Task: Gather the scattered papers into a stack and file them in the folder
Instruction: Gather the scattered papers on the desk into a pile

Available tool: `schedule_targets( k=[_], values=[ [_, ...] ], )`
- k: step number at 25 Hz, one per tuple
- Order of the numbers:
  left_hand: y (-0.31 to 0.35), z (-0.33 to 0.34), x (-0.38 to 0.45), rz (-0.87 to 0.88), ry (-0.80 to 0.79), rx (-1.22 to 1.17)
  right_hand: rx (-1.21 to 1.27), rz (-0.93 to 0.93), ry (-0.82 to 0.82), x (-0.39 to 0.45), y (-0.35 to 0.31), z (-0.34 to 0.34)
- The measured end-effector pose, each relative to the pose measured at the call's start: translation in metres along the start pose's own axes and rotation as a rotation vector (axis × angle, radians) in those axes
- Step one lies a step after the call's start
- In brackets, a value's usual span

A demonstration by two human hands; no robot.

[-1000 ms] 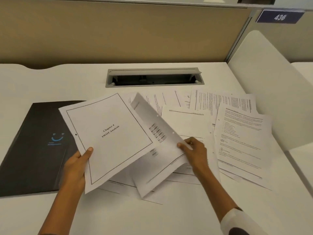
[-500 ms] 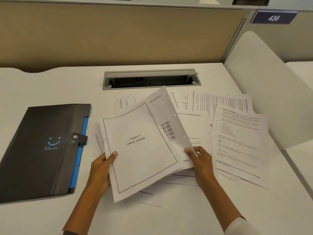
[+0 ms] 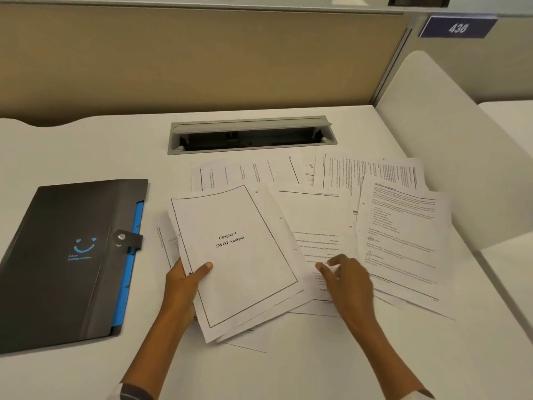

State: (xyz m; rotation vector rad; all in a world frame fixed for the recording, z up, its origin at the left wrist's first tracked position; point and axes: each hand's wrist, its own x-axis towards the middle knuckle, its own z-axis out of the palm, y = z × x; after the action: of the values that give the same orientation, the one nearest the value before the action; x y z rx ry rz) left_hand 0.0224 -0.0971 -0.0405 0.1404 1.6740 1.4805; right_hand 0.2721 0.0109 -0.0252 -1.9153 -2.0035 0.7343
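My left hand [image 3: 184,281] grips a small stack of papers topped by the "Chapter 4 SWOT Analysis" cover sheet [image 3: 233,255], thumb on its lower left edge. My right hand [image 3: 344,277] rests on a loose printed sheet [image 3: 317,220] just right of the stack, fingertips pinching at its edge. More scattered papers [image 3: 401,226] fan out to the right and toward the back. The closed black folder [image 3: 57,255] with a blue smile logo and snap tab lies flat at the left.
A grey cable tray slot [image 3: 251,135] is set into the white desk [image 3: 86,145] behind the papers. A tan partition wall stands at the back, and a white divider [image 3: 450,157] rises on the right.
The barcode sheet that my right hand held has gone under the cover sheet in my left hand. My right hand let go and moved onto a loose sheet on the desk.
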Motion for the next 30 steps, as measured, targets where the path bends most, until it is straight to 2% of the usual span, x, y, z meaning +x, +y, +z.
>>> schedule_targets(
  k=[2,4,10,12,15,17,20,24,27,29,30],
  values=[
    [-0.003,0.000,0.000,-0.016,0.009,0.020,-0.397,0.148,-0.050,-0.002,0.010,-0.007],
    [-0.006,-0.001,0.000,-0.023,0.013,0.033,-0.529,0.286,-0.146,-0.005,0.012,-0.010],
    [-0.008,-0.001,0.002,-0.028,0.035,0.028,-0.145,0.308,-0.180,0.002,0.002,-0.011],
    [-0.007,-0.001,0.002,-0.032,0.027,0.015,-0.051,0.279,-0.125,0.005,0.006,-0.010],
    [-0.006,-0.002,0.002,-0.047,0.010,-0.022,0.258,0.219,-0.012,0.005,0.009,-0.013],
    [-0.005,-0.002,0.002,-0.064,0.002,-0.034,0.450,0.194,0.000,0.005,0.005,-0.017],
    [-0.001,0.000,0.002,-0.075,-0.007,-0.034,0.650,0.183,-0.104,0.003,0.000,-0.017],
    [0.007,0.010,-0.001,-0.005,0.005,-0.017,0.736,0.150,-0.276,-0.003,0.003,-0.004],
    [0.014,0.012,-0.001,0.021,-0.022,-0.030,0.925,0.160,-0.401,-0.009,0.000,0.000],
    [0.014,0.010,0.001,-0.015,-0.060,-0.024,0.873,0.138,-0.442,-0.008,-0.003,-0.002],
    [0.013,0.009,0.002,-0.029,-0.071,-0.010,0.777,0.116,-0.406,-0.005,-0.001,-0.005]
  ],
)
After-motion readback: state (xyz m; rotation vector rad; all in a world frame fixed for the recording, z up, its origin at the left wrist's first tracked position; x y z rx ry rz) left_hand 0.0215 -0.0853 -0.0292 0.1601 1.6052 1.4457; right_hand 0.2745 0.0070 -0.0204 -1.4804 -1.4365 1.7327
